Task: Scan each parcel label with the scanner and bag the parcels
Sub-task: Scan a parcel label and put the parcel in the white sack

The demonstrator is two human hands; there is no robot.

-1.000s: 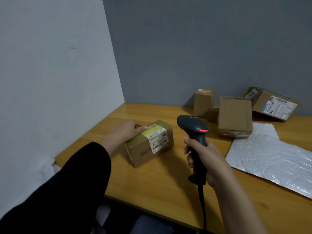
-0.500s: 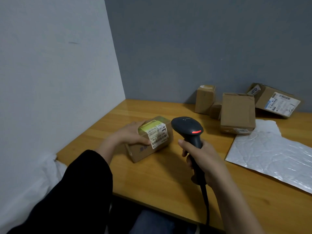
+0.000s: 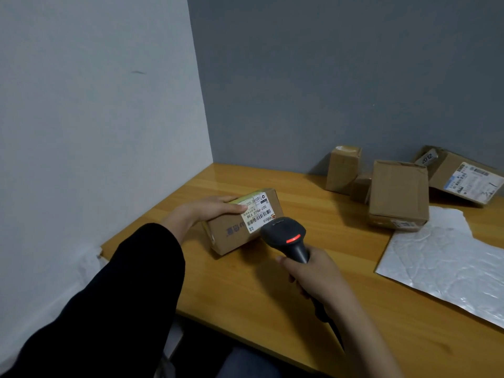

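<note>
The left hand (image 3: pixel 207 210) gripped the tilted parcel (image 3: pixel 240 222); the right hand (image 3: pixel 313 274) gripped the scanner (image 3: pixel 286 236), apparently just beside the label (image 3: pixel 259 214).

Left arm: is reaching in from 7 o'clock toward 1 o'clock, wearing a black sleeve (image 3: pixel 122 296) that is leaving the wrist bare.
Left hand (image 3: pixel 203 211): is gripping the 9 o'clock end of the parcel (image 3: pixel 234 233), fingers lying over its top, thumb pointing toward 3 o'clock.
Right arm: is coming in bare from 5 o'clock, angling toward 11 o'clock.
Right hand (image 3: pixel 313 276): is wrapping its fingers round the scanner (image 3: pixel 286 236) handle, its back facing up, thumb sitting at its 10 o'clock side.
</note>
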